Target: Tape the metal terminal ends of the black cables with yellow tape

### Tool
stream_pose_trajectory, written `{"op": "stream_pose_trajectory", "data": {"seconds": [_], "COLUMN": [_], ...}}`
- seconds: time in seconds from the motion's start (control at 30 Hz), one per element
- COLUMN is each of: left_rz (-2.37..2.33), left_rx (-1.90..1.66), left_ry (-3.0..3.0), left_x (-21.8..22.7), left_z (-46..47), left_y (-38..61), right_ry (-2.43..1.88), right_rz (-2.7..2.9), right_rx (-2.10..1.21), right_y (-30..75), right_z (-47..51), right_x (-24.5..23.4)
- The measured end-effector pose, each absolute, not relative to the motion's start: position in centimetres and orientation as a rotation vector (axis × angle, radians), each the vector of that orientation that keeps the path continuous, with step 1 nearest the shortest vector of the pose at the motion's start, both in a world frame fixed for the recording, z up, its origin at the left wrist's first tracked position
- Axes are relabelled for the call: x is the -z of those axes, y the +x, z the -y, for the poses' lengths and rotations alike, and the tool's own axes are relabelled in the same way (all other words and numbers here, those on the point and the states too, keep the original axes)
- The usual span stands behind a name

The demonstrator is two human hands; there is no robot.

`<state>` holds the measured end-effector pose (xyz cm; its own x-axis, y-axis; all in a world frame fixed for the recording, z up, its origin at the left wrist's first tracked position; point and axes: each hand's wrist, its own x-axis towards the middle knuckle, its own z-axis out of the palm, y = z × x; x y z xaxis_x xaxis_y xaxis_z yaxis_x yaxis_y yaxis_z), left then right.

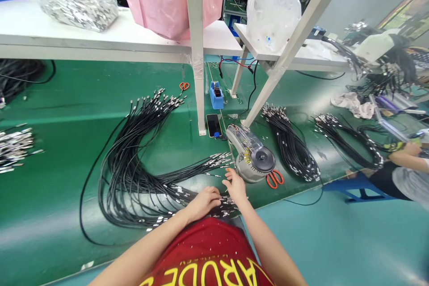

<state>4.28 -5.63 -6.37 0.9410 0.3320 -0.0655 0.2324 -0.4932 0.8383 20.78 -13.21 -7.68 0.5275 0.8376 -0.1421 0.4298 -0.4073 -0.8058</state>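
Note:
A large bundle of thin black cables (125,165) with silvery ends curves across the green bench in front of me. My left hand (203,203) rests at the near end of the bundle, its fingers curled over cables close to their tips. Just to its right is my right hand (235,186), thumb and forefinger apart, above the loose cable ends and beside a grey machine (253,161) with a black round reel. No object shows between the right fingers. Part of the near cable ends is hidden under my hands.
Orange-handled scissors (275,179) lie right of the machine. A phone (214,125) and a blue tape dispenser (216,95) stand behind it, near white shelf posts (197,53). More cable bundles (291,145) lie to the right, where another person's arm (407,156) reaches in.

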Motion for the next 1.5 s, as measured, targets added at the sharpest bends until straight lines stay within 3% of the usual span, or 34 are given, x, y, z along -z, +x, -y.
{"op": "stream_pose_trajectory", "data": {"seconds": [0.33,0.9,1.07,1.27,1.5], "left_rz": [-0.783,-1.045,-1.133,-0.633,-0.499], "left_rx": [-0.223,-0.261,-0.336,-0.243,-0.182], "left_ry": [2.344,2.474,2.357,2.218,2.016], "left_x": [10.0,10.0,7.5,4.8,2.9], "left_z": [-1.1,-4.7,-7.1,-1.7,0.0], "left_y": [0.6,2.7,2.8,5.8,4.6], "right_ry": [-2.198,-2.178,-2.105,-1.928,-1.784], "right_rz": [1.249,1.381,1.352,1.300,1.160], "right_rx": [-0.583,-0.499,-0.574,-0.624,-0.813], "right_y": [21.9,20.8,21.1,21.0,21.4], "right_z": [11.7,7.1,9.0,9.7,10.7], "right_x": [8.8,10.5,8.7,4.1,-0.3]}}
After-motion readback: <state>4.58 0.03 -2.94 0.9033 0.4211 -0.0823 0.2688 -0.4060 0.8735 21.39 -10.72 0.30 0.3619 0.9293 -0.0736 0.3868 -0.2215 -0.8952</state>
